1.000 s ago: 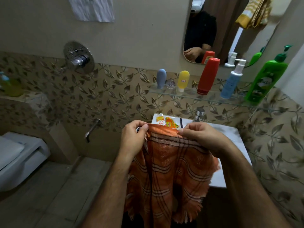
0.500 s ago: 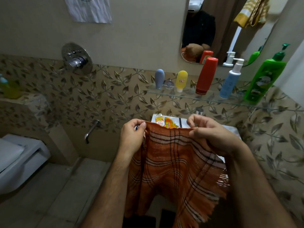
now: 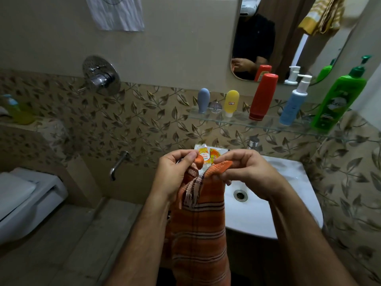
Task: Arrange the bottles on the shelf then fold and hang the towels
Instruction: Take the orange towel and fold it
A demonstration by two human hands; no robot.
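Observation:
An orange checked towel [image 3: 199, 230] hangs folded lengthwise in front of the sink. My left hand [image 3: 175, 174] pinches one top corner of it, and my right hand [image 3: 245, 172] pinches the other corner close beside it. On the glass shelf [image 3: 237, 120] stand a grey-blue bottle [image 3: 203, 100], a yellow bottle [image 3: 231, 102], a red bottle [image 3: 262, 97], a blue pump bottle [image 3: 293, 104] and a green pump bottle [image 3: 338, 100].
A white sink [image 3: 274, 203] lies below my right hand, with sachets [image 3: 208, 154] at its back edge. A white cloth [image 3: 115, 13] hangs on the wall, a yellow towel [image 3: 321, 15] at the top right. A toilet [image 3: 26, 201] stands left, a wall tap [image 3: 118, 166] beside it.
My hands have come together, bringing the towel's two top corners near each other. The towel went from spread wide to a narrow folded strip, uncovering the sink.

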